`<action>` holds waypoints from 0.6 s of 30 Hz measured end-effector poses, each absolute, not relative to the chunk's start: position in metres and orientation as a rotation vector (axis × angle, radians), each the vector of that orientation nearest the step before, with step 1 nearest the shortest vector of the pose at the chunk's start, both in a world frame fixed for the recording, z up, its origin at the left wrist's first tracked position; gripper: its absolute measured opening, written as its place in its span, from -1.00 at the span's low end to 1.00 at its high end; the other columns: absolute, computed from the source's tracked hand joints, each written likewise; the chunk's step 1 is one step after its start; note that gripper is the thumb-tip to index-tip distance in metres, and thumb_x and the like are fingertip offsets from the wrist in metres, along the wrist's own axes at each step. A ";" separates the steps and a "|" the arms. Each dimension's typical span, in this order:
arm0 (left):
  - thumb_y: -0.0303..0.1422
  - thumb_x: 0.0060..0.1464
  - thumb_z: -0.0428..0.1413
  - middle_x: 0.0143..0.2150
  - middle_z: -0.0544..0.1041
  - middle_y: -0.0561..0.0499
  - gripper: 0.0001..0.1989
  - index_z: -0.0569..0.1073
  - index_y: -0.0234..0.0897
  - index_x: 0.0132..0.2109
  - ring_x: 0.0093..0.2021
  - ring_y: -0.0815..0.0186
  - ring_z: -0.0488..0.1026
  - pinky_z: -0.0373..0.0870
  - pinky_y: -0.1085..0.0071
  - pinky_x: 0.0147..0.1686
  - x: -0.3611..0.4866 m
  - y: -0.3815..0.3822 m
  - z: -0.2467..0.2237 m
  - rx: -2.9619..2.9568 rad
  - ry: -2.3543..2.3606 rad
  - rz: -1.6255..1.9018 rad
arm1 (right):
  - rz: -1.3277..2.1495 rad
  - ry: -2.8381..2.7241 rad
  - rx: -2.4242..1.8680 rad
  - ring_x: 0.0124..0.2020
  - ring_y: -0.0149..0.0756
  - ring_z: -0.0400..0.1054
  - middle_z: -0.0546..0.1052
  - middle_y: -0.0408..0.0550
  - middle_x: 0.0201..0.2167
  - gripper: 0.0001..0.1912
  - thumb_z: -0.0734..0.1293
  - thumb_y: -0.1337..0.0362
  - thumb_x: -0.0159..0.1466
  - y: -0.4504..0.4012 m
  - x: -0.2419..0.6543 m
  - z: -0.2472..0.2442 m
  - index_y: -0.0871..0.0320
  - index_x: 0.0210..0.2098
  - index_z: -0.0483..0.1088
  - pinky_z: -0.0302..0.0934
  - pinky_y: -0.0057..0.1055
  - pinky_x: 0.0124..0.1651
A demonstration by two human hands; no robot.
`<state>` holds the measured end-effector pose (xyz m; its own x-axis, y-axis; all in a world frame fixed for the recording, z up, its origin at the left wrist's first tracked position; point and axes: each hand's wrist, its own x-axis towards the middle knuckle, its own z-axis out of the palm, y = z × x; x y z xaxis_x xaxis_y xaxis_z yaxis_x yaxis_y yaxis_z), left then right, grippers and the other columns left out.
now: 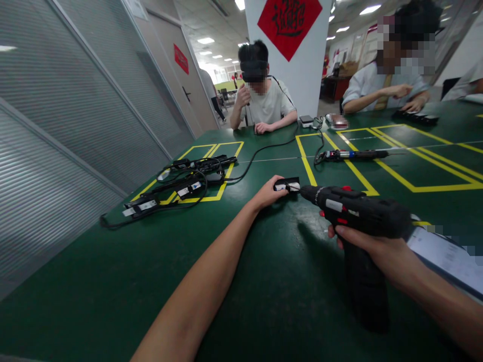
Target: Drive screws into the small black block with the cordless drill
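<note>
Near the centre of the green table (158,271), my left hand (268,193) grips the left end of a small black part with a white face (287,186). My right hand (368,244) is wrapped round the handle of a black cordless drill with red details (358,211). The drill points left, and its chuck is at the right end of the small part. A thin bit shows against the white face; whether it touches a screw is too small to tell.
Black devices with cables (188,186) lie at the left within yellow tape. A black tool with a thin tip (354,155) lies beyond the drill. A phone-like screen (445,256) is at the right. Two people sit across the table.
</note>
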<state>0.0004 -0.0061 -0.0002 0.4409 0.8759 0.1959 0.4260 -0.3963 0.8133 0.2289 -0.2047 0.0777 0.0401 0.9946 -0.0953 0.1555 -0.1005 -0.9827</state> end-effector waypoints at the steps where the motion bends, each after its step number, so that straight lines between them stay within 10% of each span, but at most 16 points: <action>1: -0.31 -0.06 0.12 -0.19 0.43 0.02 -0.55 0.31 -0.28 0.03 -0.32 0.39 0.34 0.30 0.48 -0.31 0.001 -0.006 0.000 2.000 1.092 0.826 | 1.175 -1.255 -1.418 -0.44 -0.25 0.43 0.57 -0.11 -0.46 -0.83 0.41 0.18 0.09 -0.205 0.229 0.078 0.07 -0.31 0.50 0.34 -0.28 -0.29; 18: -0.30 -0.05 0.13 -0.18 0.43 0.02 -0.55 0.32 -0.30 0.01 -0.29 0.38 0.35 0.29 0.48 -0.28 0.001 -0.005 0.001 2.024 1.102 0.823 | 1.196 -1.258 -1.452 -0.41 -0.22 0.44 0.55 -0.12 -0.47 -0.87 0.41 0.14 0.09 -0.204 0.232 0.074 0.03 -0.40 0.52 0.34 -0.25 -0.26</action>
